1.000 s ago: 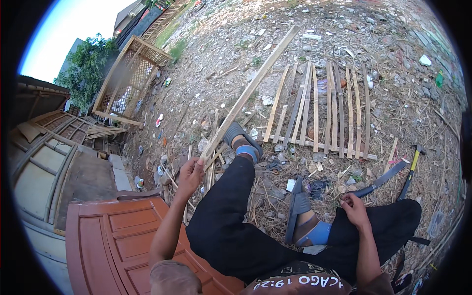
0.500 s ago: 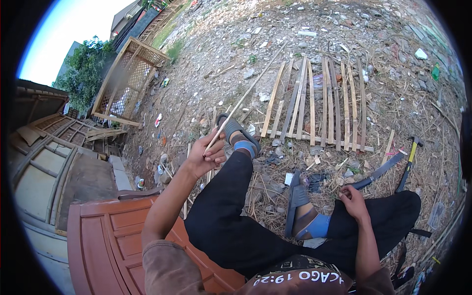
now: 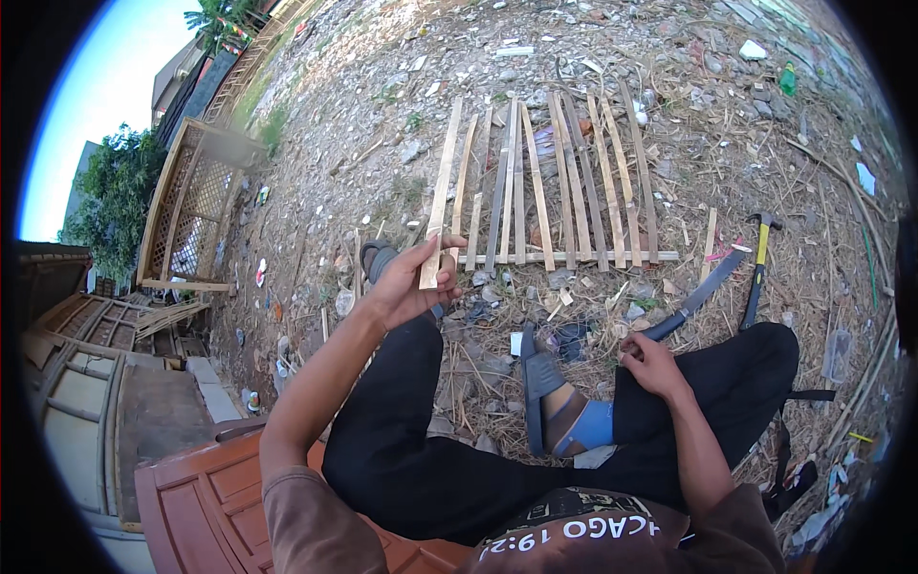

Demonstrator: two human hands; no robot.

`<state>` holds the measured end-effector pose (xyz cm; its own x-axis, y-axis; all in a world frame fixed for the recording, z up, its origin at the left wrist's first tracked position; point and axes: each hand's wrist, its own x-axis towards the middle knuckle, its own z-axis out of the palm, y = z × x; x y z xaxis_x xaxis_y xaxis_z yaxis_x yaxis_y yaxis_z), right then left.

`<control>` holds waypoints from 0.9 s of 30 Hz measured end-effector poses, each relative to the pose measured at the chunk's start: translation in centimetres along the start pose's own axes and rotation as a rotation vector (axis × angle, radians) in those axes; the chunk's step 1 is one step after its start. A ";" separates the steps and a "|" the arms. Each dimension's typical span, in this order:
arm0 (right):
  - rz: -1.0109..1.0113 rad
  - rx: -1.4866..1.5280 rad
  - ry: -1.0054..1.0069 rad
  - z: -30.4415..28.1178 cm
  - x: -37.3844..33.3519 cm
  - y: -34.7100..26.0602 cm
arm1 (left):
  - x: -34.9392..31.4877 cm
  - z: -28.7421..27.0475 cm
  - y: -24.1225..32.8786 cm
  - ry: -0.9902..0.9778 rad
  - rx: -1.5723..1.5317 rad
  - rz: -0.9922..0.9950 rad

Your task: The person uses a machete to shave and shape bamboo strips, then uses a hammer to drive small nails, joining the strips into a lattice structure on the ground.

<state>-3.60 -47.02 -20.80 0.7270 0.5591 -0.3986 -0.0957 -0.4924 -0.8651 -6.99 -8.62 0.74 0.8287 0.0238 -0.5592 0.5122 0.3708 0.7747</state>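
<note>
My left hand (image 3: 400,292) is closed around the lower end of a flat bamboo slat (image 3: 444,182), which points away from me, just left of a row of slats. Those slats (image 3: 537,187) lie side by side on the ground, their near ends across a thin wooden crosspiece (image 3: 662,255). My right hand (image 3: 654,365) is by my bent right leg with its fingers curled together; whatever they may hold is hidden. Just beyond it lies a machete (image 3: 710,285) with a dark handle. To the machete's right is a hammer (image 3: 760,256) with a yellow and black handle.
Stones, straw and litter cover the ground. A reddish-brown panelled door (image 3: 215,497) lies under me at lower left. A wooden lattice frame (image 3: 196,206) stands at far left. A green bottle (image 3: 787,78) lies at far right. My sandalled foot (image 3: 543,375) is before the slats.
The slat in my left hand has turned from edge-on and slanting to showing its broad face, more upright, beside the row. The whole view has shifted. My right hand stays by my leg.
</note>
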 end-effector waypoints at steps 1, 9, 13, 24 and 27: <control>-0.017 -0.001 0.011 -0.1 0.2 0.2 | 2.0 0.2 -0.5 -0.072 0.019 -0.013; -0.088 -0.047 0.004 0.1 0.0 0.1 | 17.7 5.9 -8.5 -0.054 0.148 -0.071; -0.103 -0.004 -0.015 0.1 -0.2 0.0 | 20.6 7.1 -10.6 0.022 0.297 -0.063; -0.107 -0.092 -0.039 0.3 0.2 -0.7 | 22.5 11.3 -11.9 -0.015 0.599 -0.007; -0.103 -0.096 -0.038 -0.2 0.2 -0.6 | 24.5 15.7 -13.3 -0.048 0.438 0.132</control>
<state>-3.32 -46.74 -20.31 0.7029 0.6340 -0.3224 0.0451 -0.4920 -0.8694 10.06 -27.57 -18.64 0.8976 -0.0026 -0.4408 0.4399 -0.0598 0.8961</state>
